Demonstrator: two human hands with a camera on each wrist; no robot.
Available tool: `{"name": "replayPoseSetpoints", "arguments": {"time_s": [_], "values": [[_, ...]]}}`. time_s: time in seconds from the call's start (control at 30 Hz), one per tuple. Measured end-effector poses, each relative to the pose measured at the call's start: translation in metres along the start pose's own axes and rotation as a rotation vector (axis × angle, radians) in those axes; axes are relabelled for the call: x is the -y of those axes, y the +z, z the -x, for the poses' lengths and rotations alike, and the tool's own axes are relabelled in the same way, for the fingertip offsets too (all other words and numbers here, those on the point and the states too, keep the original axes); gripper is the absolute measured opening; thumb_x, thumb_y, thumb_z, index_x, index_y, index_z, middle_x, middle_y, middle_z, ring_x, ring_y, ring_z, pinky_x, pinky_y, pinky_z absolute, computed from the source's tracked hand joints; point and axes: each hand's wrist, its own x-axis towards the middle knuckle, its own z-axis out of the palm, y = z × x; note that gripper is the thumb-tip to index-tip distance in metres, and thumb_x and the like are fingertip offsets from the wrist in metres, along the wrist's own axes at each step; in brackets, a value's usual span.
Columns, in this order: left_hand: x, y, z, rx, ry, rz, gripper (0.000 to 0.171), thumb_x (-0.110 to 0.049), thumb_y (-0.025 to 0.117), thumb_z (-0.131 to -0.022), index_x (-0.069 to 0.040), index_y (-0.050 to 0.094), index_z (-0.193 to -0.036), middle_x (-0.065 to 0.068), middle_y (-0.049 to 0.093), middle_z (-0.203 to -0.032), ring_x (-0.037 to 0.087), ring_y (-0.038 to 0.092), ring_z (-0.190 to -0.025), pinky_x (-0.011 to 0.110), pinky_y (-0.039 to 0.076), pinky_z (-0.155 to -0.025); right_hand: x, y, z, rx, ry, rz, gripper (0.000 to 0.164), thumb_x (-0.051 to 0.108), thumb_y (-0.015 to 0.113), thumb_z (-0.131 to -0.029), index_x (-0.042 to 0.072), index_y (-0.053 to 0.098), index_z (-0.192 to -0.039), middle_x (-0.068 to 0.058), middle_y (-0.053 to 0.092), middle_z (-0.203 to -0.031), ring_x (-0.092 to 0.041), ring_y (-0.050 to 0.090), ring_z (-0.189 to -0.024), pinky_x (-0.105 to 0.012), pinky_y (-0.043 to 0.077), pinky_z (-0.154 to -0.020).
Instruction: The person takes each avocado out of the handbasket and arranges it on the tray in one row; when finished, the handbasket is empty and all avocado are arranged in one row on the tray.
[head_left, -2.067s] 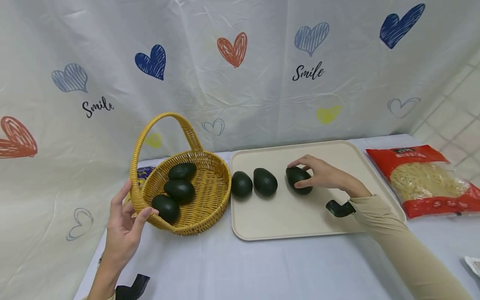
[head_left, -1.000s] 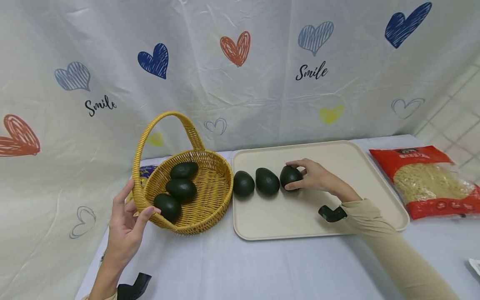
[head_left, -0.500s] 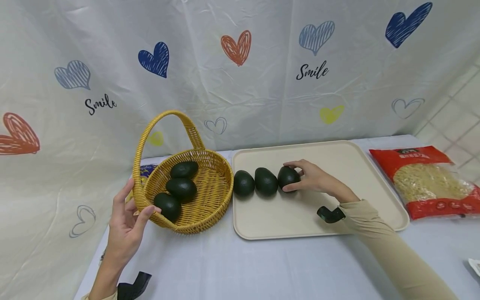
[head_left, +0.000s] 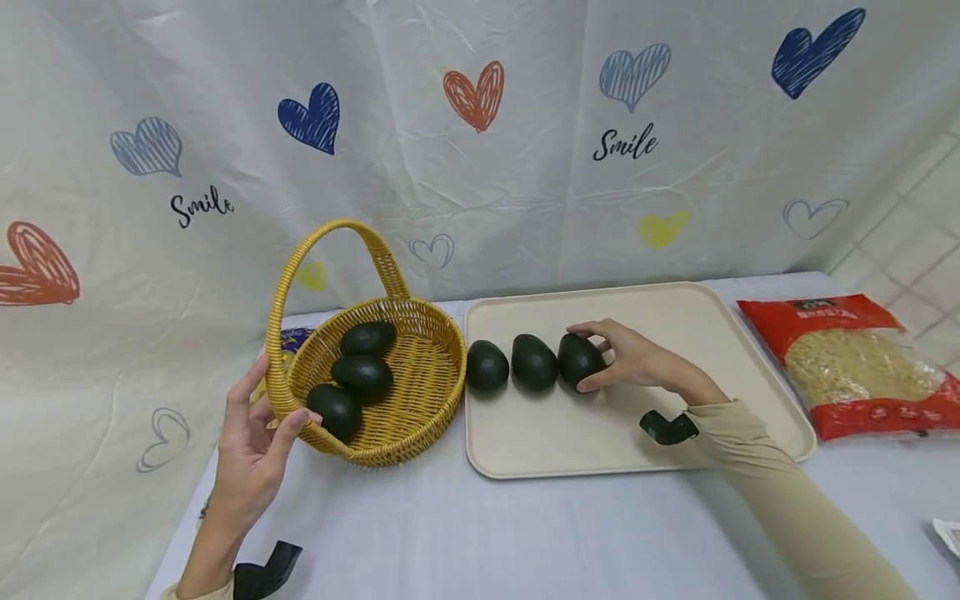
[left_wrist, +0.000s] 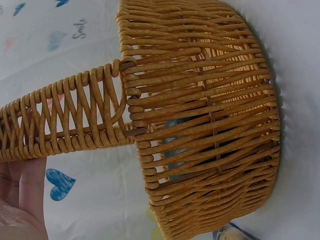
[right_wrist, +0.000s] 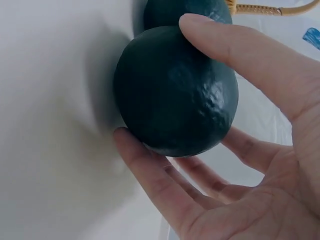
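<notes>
In the head view my left hand (head_left: 253,454) grips the handle of a yellow wicker basket (head_left: 420,375) near its base; the left wrist view shows that handle (left_wrist: 65,117) up close. Three dark green avocados (head_left: 362,379) lie inside along the basket's left side. On the beige tray (head_left: 540,442) three more avocados form a row beside the basket. My right hand (head_left: 630,358) holds the rightmost avocado (head_left: 579,360) between thumb and fingers. From the right wrist, the thumb lies over this avocado (right_wrist: 175,95) and the fingers curve under it. The middle avocado (head_left: 534,363) is right beside it.
A red bag of pasta (head_left: 855,362) lies right of the tray. Behind the basket, a blue packet (head_left: 294,339) is partly hidden. A white curtain (head_left: 525,183) printed with hearts hangs along the back. At the right edge, a small white object (head_left: 948,533) is cut off.
My right hand has brought the rightmost avocado leftward to the row's end, then shifted very slightly back right. My left hand has kept its hold on the basket handle.
</notes>
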Motion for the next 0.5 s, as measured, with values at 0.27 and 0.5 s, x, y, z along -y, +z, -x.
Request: {"name": "replayPoseSetpoints", "arguments": {"time_s": [0.27, 0.5], "values": [[0.0006, -0.0001, -0.0007, 0.001, 0.003, -0.005, 0.076, 0.018, 0.057, -0.098, 0.000, 0.021, -0.163, -0.011, 0.069, -0.110, 0.001, 0.069, -0.097, 0.012, 0.051, -0.093, -0.0015, -0.0020, 0.0021, -0.004, 0.006, -0.001, 0.084, 0.021, 0.090, -0.082, 0.005, 0.049, -0.153, -0.024, 0.046, -0.149, -0.045, 0.055, -0.130, -0.058, 0.046, -0.103], [0.0008, 0.0004, -0.0001, -0.001, 0.003, -0.003, 0.076, 0.018, 0.056, -0.098, 0.000, 0.022, -0.163, -0.012, 0.069, -0.110, 0.001, 0.069, -0.096, 0.012, 0.051, -0.093, 0.0007, -0.0066, 0.0046, -0.012, -0.016, 0.003, 0.084, 0.016, 0.090, -0.082, 0.000, 0.047, -0.152, -0.027, 0.043, -0.152, -0.047, 0.057, -0.128, -0.054, 0.054, -0.098]]}}
